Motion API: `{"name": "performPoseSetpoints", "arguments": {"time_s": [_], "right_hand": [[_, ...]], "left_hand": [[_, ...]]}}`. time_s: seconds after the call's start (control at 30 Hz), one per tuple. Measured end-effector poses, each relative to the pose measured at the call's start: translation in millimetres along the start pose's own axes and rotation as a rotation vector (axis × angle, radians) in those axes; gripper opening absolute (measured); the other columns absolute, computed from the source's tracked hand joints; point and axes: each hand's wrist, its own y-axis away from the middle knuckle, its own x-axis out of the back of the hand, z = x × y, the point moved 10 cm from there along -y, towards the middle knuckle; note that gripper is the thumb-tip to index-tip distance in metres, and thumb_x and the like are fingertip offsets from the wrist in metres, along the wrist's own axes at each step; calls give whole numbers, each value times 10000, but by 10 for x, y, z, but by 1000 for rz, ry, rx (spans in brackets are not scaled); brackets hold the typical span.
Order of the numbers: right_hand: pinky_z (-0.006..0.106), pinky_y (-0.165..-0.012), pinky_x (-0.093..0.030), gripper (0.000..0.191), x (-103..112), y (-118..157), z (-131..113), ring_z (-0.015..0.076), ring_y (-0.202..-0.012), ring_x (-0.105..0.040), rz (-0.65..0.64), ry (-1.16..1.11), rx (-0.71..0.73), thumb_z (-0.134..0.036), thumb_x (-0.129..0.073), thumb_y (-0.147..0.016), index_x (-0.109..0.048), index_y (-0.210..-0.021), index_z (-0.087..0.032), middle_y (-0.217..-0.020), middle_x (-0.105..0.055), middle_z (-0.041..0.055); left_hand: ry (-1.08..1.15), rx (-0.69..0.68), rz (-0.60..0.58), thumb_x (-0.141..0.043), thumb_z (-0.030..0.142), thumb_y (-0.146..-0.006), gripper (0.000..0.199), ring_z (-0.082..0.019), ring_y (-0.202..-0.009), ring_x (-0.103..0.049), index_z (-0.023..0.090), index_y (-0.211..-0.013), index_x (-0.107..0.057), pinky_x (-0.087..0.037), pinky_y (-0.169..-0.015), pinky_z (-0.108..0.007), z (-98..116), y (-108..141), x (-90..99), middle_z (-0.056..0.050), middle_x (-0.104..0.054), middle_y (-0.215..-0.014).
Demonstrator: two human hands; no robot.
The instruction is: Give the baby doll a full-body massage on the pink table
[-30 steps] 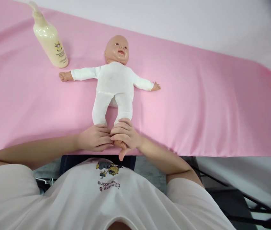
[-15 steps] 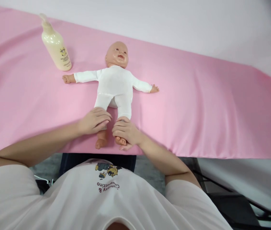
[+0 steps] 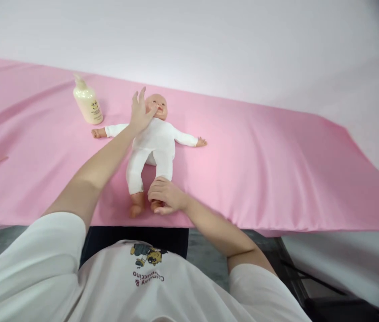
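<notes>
Left hand [image 3: 139,112] has moved up, partly hiding the doll [image 3: 157,136] near the bottle [image 3: 88,105].

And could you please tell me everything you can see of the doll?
The doll lies face up on pink cloth, arms spread, feet toward the near edge. Its bald head, hands and feet look like plastic; its body looks like white fabric. The person's right hand holds one ankle; the left hand is at the doll's head, contact unclear.
</notes>
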Motion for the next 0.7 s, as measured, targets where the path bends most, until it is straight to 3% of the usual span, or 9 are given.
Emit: {"name": "performPoseSetpoints", "arguments": {"time_s": [0.1,0.17,0.3,0.43,0.6,0.7], "right_hand": [[439,-992,-418,542,132,29,87,236,-989,-613,88,-29,-49,-643,-349,-1072,-634,-954,-197,-979,-712,95],[450,-1002,-424,533,247,58,163,244,-1017,-603,167,-29,-116,-623,-328,-1080,-636,-960,-204,-1020,-704,102],[478,-1044,-436,454,487,143,294,256,-1094,-576,368,-42,-272,-504,-330,-1098,-663,-985,-217,-1125,-681,109],[512,-1134,-431,368,628,291,501,265,-1254,-547,577,-114,-489,-428,-368,-1101,-676,-1089,-227,-1275,-620,126],[520,-1334,-243,396,543,640,993,250,-1541,-354,858,-380,-869,-506,-502,-1042,-546,-1341,-251,-1560,-435,127],[494,-1328,-296,605,312,786,1262,242,-1547,-379,981,-729,-1069,-519,-619,-949,-410,-1463,-276,-1612,-417,107]], "left_hand": [[156,96,22,-835,705,-756,1031,-396,-1658,-128,263,-1590,-423,-173,-1342,-590,-123,-280,-231,-141,-219,-1761],[267,178,28,-903,591,-743,971,-397,-1651,-168,222,-1545,-498,-168,-1354,-539,-229,-318,-321,-158,-257,-1749],[465,285,39,-831,484,-874,827,-320,-1576,-380,113,-1532,-497,-243,-1342,-419,-378,-232,-347,-201,-438,-1661],[549,381,88,-744,497,-957,768,-279,-1557,-425,101,-1549,-456,-315,-1300,-345,-482,-137,-233,-191,-430,-1676],[614,476,14,-714,579,-962,790,-295,-1508,-486,142,-1560,-440,-369,-1267,-396,-532,-91,-224,-181,-458,-1662],[647,498,-14,-674,586,-986,723,-274,-1436,-555,130,-1514,-487,-395,-1248,-407,-527,-89,-237,-174,-578,-1558]]}}
